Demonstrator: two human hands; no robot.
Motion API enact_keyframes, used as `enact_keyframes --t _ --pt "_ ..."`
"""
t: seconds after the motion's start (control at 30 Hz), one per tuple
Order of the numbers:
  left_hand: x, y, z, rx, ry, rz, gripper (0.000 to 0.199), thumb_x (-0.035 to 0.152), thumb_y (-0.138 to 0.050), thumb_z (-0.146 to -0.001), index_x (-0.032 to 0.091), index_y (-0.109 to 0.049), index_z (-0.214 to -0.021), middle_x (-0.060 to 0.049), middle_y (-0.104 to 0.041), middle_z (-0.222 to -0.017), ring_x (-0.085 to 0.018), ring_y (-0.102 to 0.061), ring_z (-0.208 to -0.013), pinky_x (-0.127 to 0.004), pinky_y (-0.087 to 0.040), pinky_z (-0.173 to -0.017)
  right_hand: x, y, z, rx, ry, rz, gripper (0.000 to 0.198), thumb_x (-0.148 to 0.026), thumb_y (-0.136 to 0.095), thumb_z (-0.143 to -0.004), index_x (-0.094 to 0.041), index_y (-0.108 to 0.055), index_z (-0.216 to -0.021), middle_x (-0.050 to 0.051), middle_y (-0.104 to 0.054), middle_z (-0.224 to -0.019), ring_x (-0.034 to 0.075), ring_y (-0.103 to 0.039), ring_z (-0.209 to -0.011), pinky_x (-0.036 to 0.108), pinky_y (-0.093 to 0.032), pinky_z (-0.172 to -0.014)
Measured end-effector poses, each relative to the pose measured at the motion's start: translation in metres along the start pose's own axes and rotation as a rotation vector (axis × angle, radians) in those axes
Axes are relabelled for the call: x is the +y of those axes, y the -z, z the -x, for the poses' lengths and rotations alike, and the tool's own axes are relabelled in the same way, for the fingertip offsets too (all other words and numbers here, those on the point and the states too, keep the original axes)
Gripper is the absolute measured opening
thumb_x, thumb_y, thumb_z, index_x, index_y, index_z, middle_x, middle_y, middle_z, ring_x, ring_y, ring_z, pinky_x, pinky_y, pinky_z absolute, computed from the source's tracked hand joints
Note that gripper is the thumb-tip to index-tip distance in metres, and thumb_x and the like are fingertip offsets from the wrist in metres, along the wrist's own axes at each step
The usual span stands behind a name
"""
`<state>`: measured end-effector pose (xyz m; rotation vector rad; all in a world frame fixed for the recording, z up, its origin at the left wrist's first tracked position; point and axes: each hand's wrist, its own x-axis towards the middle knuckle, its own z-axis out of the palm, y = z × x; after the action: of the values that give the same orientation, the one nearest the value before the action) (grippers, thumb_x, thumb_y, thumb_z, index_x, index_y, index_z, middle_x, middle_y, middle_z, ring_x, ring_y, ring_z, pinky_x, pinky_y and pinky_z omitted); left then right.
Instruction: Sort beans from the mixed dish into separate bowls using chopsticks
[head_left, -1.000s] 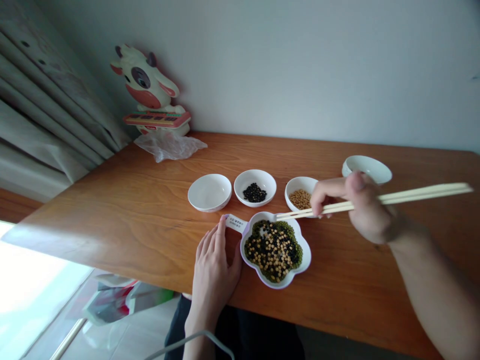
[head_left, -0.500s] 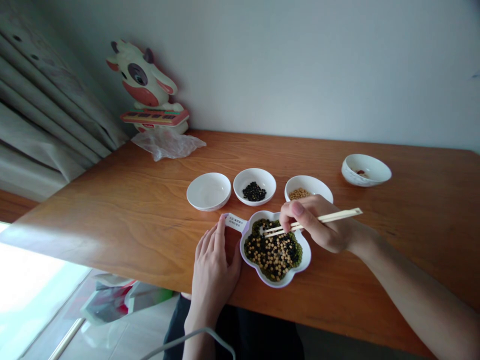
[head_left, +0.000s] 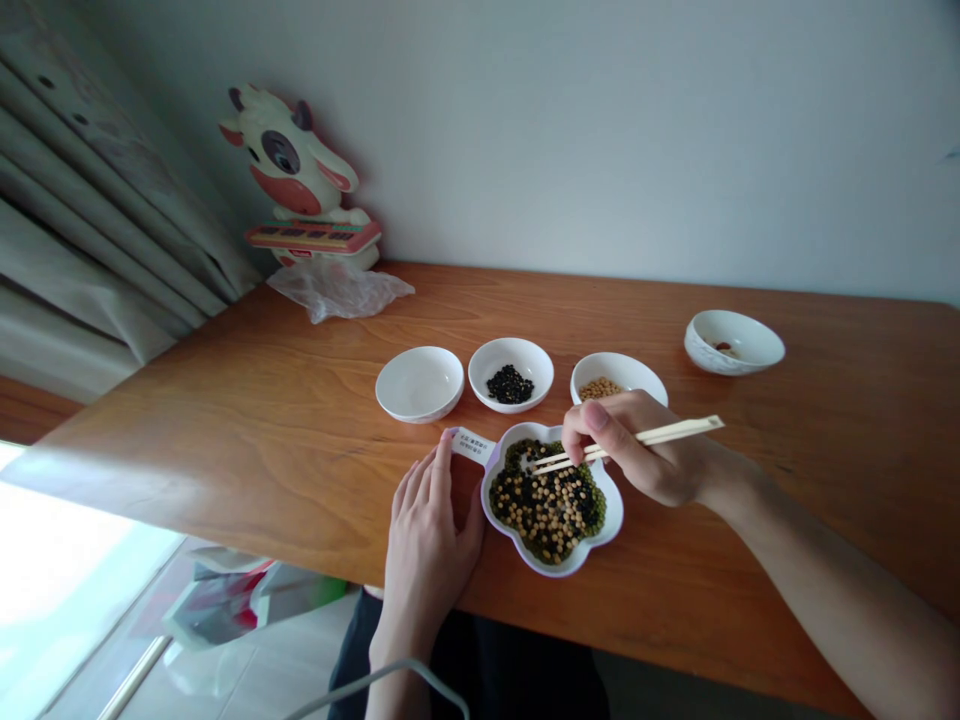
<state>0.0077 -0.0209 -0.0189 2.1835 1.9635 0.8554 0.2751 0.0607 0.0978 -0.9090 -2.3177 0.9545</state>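
A white cloud-shaped dish [head_left: 615, 525] with a lilac outer side stands near the table's front edge. Light tan beans, black beans and small green beans lie mixed in it. My right hand [head_left: 637, 445] is closed around a pair of wooden chopsticks [head_left: 679, 431], whose tips reach among the beans at the dish's upper left. Flat on the table left of the dish rests my left hand [head_left: 431, 525], fingers stretched out, a fingertip at the end of the dish's labelled handle [head_left: 474, 446]. Behind my right hand, a white bowl [head_left: 634, 367] of tan beans is partly hidden.
Left of that bowl are a white bowl [head_left: 525, 350] with black beans and a bare white bowl [head_left: 420, 385]. Farther right, another bowl [head_left: 739, 350] holds a few small reddish-brown pieces. A cow-shaped toy keyboard [head_left: 311, 235] and clear plastic bag [head_left: 341, 292] occupy the back left.
Very little differs. The chopstick tips have shifted slightly to the right within the dish, and my left hand stays in place.
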Motion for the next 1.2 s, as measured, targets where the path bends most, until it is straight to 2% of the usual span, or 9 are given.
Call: enact_keyframes --t 0.23,0.53,0.67,0.83,1.2 --pt "0.000 0.000 0.000 -0.009 -0.002 -0.013 0.081 0.029 -0.063 -0.096 0.019 -0.023 -0.166 -0.018 -0.061 -0.147 -0.035 -0.058 -0.137 -0.057 -0.048 -0.115 0.002 -0.002 -0.001 0.016 0.000 -0.006 0.068 -0.057 -0.023 -0.112 -0.018 -0.066 -0.076 0.002 -0.065 -0.068 0.012 -0.056 -0.062 0.029 -0.040 -0.065" --pt "0.001 0.000 0.000 0.004 -0.009 -0.012 0.080 0.030 -0.062 -0.097 0.019 -0.024 -0.167 -0.018 -0.061 -0.148 -0.035 -0.058 -0.138 -0.057 -0.048 -0.116 -0.014 0.013 0.003 0.053 0.016 -0.057 0.075 -0.063 -0.018 -0.110 -0.017 -0.067 -0.076 0.004 -0.066 -0.071 0.013 -0.060 -0.067 0.029 -0.044 -0.069" --pt "0.001 0.000 0.000 0.011 -0.014 -0.012 0.079 0.031 -0.062 -0.097 0.019 -0.025 -0.166 -0.018 -0.061 -0.148 -0.035 -0.058 -0.138 -0.058 -0.048 -0.116 -0.009 0.008 0.002 0.011 0.064 -0.005 0.074 -0.061 -0.017 -0.111 -0.017 -0.065 -0.076 0.003 -0.063 -0.068 0.012 -0.054 -0.063 0.030 -0.042 -0.067" --pt "0.000 0.000 0.000 0.010 -0.013 -0.006 0.080 0.030 -0.062 -0.097 0.019 -0.025 -0.166 -0.018 -0.061 -0.148 -0.035 -0.058 -0.138 -0.057 -0.048 -0.116 0.000 0.000 0.000 0.007 0.022 0.033 0.068 -0.058 -0.020 -0.112 -0.018 -0.065 -0.078 0.002 -0.063 -0.069 0.012 -0.054 -0.064 0.030 -0.039 -0.067" --pt "0.001 0.000 0.000 0.001 -0.001 -0.012 0.080 0.031 -0.062 -0.097 0.019 -0.025 -0.166 -0.018 -0.061 -0.148 -0.035 -0.058 -0.138 -0.057 -0.048 -0.116 0.000 -0.004 -0.001 -0.009 0.003 0.043 0.070 -0.059 -0.020 -0.111 -0.018 -0.066 -0.078 0.002 -0.063 -0.069 0.013 -0.055 -0.064 0.031 -0.039 -0.067"
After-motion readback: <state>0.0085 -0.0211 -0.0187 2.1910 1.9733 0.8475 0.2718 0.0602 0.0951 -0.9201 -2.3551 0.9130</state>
